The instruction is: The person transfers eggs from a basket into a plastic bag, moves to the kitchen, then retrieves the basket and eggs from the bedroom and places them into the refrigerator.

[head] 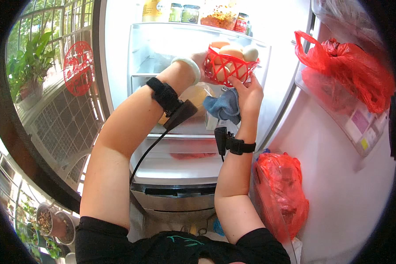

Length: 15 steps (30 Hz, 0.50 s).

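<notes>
A red plastic lattice basket (232,67) full of eggs (231,51) is held up before the refrigerator's upper compartment. Most of the eggs are brown, and one at the right is pale. My left hand (203,66) grips the basket's left side, its fingers partly hidden behind it; a pale bangle (192,69) circles that wrist. From below and the right, my right hand (249,94) supports the basket, thumb against the lattice. A crumpled blue cloth (222,104) hangs against the right palm, seemingly held by fingers I cannot see.
Jars (190,14) and a tub of red-flecked food (217,16) stand on the upper glass shelf (198,28). The open door (343,158) at right carries red plastic bags (353,69) in its bins. A window with plants (33,69) lies left. Black straps with cables cross both forearms.
</notes>
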Tool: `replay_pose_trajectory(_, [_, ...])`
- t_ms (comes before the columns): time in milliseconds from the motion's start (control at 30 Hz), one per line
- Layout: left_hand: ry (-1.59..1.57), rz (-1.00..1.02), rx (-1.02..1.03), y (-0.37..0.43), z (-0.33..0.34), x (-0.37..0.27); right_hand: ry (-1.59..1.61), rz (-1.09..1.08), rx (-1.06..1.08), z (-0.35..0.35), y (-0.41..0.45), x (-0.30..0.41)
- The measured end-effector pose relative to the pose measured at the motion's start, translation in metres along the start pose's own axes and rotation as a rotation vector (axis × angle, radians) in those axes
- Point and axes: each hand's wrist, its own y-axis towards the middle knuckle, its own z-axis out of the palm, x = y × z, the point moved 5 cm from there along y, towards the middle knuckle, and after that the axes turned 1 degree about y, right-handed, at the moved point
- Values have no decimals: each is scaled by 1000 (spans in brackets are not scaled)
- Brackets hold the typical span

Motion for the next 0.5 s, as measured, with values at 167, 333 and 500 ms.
replay_pose_trajectory(167, [219, 84, -89, 48, -24, -6, 22, 25, -18, 7, 15, -17])
replay_pose_trajectory(333, [388, 159, -162, 89, -52, -20, 87, 46, -14, 22, 28, -37])
replay_pose_trajectory(500, [184, 273, -209, 71, -21, -6, -54, 143, 16, 17, 35, -54])
